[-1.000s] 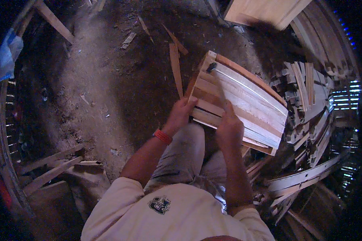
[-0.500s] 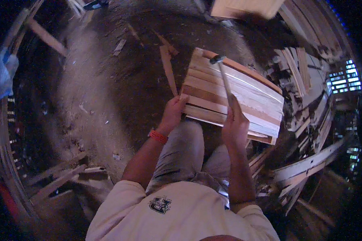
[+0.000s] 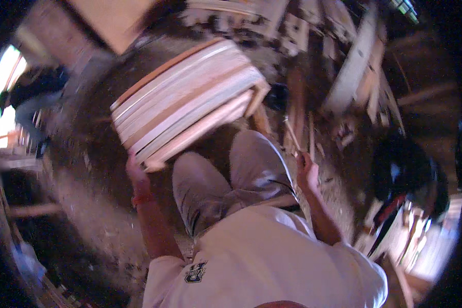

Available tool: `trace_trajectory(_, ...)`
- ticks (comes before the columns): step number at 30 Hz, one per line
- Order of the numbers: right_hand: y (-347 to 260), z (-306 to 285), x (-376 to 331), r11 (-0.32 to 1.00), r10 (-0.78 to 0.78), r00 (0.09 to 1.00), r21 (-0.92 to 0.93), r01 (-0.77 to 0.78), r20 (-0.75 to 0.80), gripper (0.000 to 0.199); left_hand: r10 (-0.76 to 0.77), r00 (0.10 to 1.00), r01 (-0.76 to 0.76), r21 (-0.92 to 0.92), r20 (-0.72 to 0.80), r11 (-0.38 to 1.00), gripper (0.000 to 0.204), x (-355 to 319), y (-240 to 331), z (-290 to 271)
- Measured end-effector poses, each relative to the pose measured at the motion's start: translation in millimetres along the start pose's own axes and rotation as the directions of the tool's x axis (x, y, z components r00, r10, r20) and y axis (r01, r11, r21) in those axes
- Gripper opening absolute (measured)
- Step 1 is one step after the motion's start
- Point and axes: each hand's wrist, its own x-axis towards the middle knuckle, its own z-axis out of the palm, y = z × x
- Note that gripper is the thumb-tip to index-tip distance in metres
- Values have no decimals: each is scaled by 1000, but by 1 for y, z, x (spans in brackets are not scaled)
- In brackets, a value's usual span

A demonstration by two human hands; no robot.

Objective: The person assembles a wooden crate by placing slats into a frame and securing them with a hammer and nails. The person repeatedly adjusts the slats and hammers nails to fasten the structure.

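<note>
A wooden slatted crate stands tilted in front of my knees. Its slats alternate between pale and reddish brown, and its near side shows an open frame. My left hand, with a red band at the wrist, is closed on the crate's near left corner. Off to the right, apart from the crate, my right hand is wrapped round the handle of a hammer. The hammer's head is hard to make out against the dark, blurred background.
Scrap wood lies piled beyond the crate, with a long pale board to the right. A plywood sheet is at the far left. Another person is near the bright opening at left. A dark bulky shape sits at right.
The view has swung to the right and blurred. My right hand has moved with the hammer from above the crate out to its right side. My left hand still holds the crate.
</note>
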Motion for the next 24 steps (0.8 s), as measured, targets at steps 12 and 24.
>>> trace_trajectory(12, 222, 72, -157, 932, 265, 955, -288, -219, 131, 30, 174, 953, -218, 161, 249, 963, 60, 18, -5, -37)
trace_trajectory(24, 164, 129, 104, 973, 60, 979, 209, -101, 196, 22, -106, 980, 139, 193, -169, 971, 65, -18, 41, 48)
